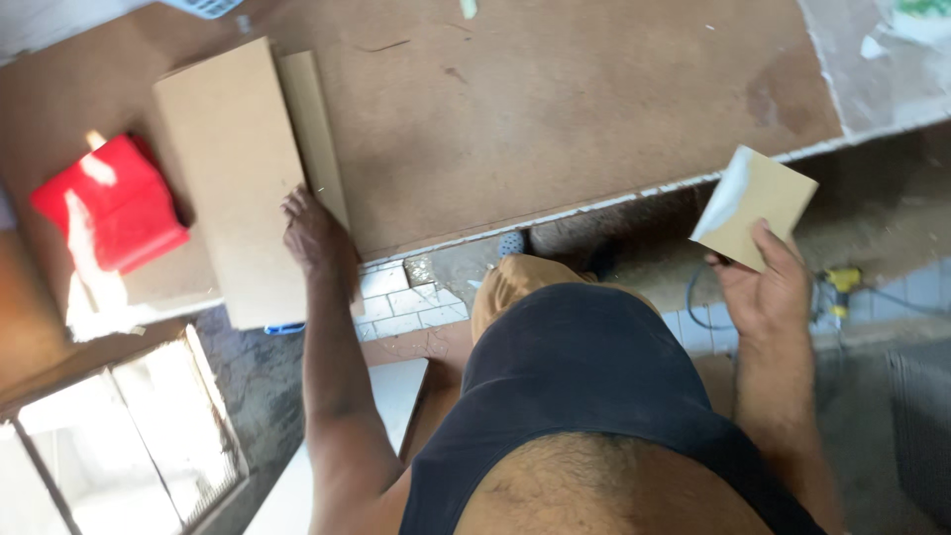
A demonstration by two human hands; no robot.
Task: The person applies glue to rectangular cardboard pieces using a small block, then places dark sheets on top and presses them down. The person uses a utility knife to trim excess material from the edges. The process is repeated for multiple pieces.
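A long fibreboard panel (233, 178) is pressed flat under the left hand (315, 236), fingers spread on its right edge and closed on nothing; it seems steadied this way because its near end overhangs the brown worktop (555, 109). A narrower strip (319, 129) lies just beside it, partly tucked under. A small square offcut (758, 203) is pinched in the right hand (758, 287), held up off the bench, over the floor. A red object (109, 203) sits left of the panel. Open board is left to the right, up to the chipped front edge; below it a tiled floor (401, 297) is seen.
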